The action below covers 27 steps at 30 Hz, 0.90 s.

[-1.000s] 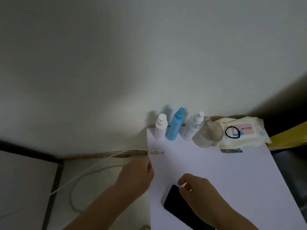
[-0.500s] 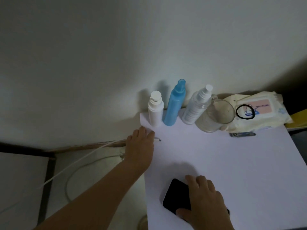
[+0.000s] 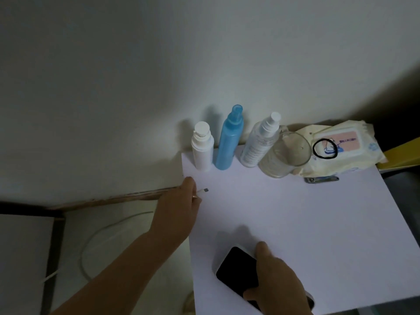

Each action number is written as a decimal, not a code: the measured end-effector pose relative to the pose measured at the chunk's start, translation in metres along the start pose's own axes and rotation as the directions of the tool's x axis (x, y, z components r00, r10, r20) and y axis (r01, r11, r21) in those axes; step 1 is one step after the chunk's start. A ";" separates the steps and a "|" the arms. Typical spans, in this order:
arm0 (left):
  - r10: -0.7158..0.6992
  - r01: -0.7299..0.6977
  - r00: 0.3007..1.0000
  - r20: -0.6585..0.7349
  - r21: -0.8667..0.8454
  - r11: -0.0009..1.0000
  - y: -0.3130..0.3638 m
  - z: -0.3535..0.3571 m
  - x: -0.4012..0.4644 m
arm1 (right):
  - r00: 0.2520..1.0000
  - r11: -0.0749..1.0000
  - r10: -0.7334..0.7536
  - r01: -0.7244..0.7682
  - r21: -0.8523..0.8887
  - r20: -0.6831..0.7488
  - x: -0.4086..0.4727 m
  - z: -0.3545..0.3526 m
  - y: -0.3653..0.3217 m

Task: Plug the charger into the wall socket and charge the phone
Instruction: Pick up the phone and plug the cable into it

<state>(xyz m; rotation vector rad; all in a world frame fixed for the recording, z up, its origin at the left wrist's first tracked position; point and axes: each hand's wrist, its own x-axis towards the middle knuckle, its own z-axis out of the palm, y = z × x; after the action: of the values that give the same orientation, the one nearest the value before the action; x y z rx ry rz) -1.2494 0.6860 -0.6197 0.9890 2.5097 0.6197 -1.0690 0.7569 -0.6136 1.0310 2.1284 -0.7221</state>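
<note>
Phone (image 3: 236, 268) lies screen-up and dark on the white tabletop (image 3: 306, 223), near the tabletop's front edge. Right hand (image 3: 276, 280) is closed on the phone: thumb over the screen's near side, fingers wrapped along the far long edge.

Left hand (image 3: 179, 209) is at the tabletop's left edge, behind the phone. Its grip is pinched shut on the charger connector (image 3: 203, 190); only the small metal tip protrudes past the fingertips (image 3: 189, 179), pointing over the tabletop. Connector and phone are well apart.

White cable (image 3: 106, 228) loops on the floor (image 3: 68, 246), left of the tabletop. Whether the loop joins the connector cannot be told, as the hand and forearm cover the run. Wall socket and charger body are not in view.

Items along the tabletop's back edge, against the wall (image 3: 159, 64), left to right:
- white bottle (image 3: 202, 147), upright
- blue spray bottle (image 3: 228, 138), upright, just beside the white bottle
- clear spray bottle (image 3: 259, 143)
- glass cup (image 3: 285, 153), in front of and overlapping the clear spray bottle
- wipes pack (image 3: 341, 146), with a black hair tie (image 3: 324, 148) lying on top
- small metal tool (image 3: 321, 179), flat on the tabletop just in front of the wipes pack; type cannot be told.
</note>
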 end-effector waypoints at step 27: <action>0.080 0.038 0.981 0.177 -0.578 0.815 0.069 -0.076 -0.087 | 0.968 -0.460 0.224 0.209 0.863 -0.115 -0.046 -0.111 -0.029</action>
<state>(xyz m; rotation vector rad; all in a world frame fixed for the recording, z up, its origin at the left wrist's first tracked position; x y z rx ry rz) -1.1892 0.6498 -0.5046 0.7907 1.9415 1.1493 -1.1064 0.7982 -0.5033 1.9952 0.8164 -2.9978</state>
